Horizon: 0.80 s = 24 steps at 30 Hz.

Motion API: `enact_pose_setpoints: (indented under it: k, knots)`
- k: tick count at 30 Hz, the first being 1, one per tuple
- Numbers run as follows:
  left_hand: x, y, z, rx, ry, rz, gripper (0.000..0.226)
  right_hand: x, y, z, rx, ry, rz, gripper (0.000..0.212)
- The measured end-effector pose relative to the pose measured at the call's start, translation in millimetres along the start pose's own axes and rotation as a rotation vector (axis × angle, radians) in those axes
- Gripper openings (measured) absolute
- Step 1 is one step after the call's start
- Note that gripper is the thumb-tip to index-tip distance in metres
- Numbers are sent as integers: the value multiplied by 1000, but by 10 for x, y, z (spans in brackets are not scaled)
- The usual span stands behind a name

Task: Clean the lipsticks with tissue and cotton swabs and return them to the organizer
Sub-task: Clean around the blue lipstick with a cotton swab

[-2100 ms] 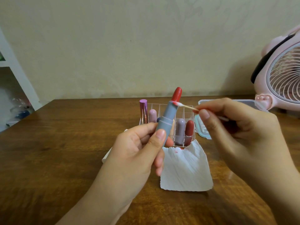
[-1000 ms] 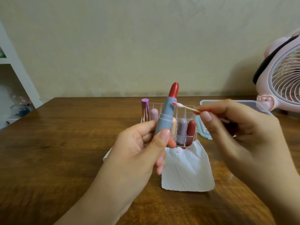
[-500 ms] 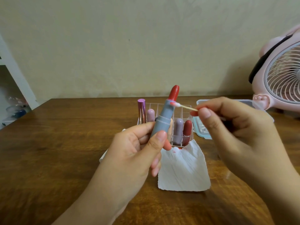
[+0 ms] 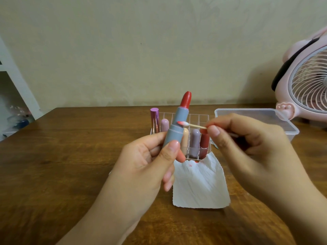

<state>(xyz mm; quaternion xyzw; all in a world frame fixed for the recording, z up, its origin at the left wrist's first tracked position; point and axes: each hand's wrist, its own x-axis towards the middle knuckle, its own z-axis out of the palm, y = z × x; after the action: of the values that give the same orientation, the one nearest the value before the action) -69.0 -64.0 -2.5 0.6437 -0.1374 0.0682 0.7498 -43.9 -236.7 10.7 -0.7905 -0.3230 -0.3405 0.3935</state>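
The left hand (image 4: 150, 167) is holding a gray lipstick (image 4: 175, 128) up in the air over the brown surface (image 4: 70, 156). Its grip is wrapped tight around the bottom of the tube, with the thumb pressing on the front. The lipstick is leaning a little to the right, and its red tip is sticking out at the top.

The right hand (image 4: 247, 147) is pinching a cotton swab (image 4: 192, 125) between the thumb and a finger, so its grip is clamped on the stick. The swab is lying sideways. Its fluffy end is looking pink and red, and it is touching the side of the gray tube, below the red part.

Behind the hands, a clear organizer (image 4: 196, 121) is standing on the surface. More lipsticks are standing in it: a shiny purple one (image 4: 154, 119), a pale pink one (image 4: 165, 125), a peach one (image 4: 185, 140), a light purple one (image 4: 194, 142) and a dark red one (image 4: 204, 142).

A white tissue (image 4: 200, 188) is lying in front of the organizer, with small red marks near its top edge. A clear plastic box (image 4: 265, 117) is sitting to the right, and a pink fan (image 4: 307, 82) is standing behind it.
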Motion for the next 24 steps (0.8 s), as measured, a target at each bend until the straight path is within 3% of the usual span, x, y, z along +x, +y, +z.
enact_pose_setpoints:
  k: [5,13,24]
  knots:
    - [-8,-10,4,33,-9,-2,20,9,-6,-23,1,89,23,12]
    - [-8,-13,10,25,27,-10,26,-15,-7,73,-14,-22,7,18]
    - [-11,-8,21,12,11,-21,22,-1,48,44,-25,-1,60,8]
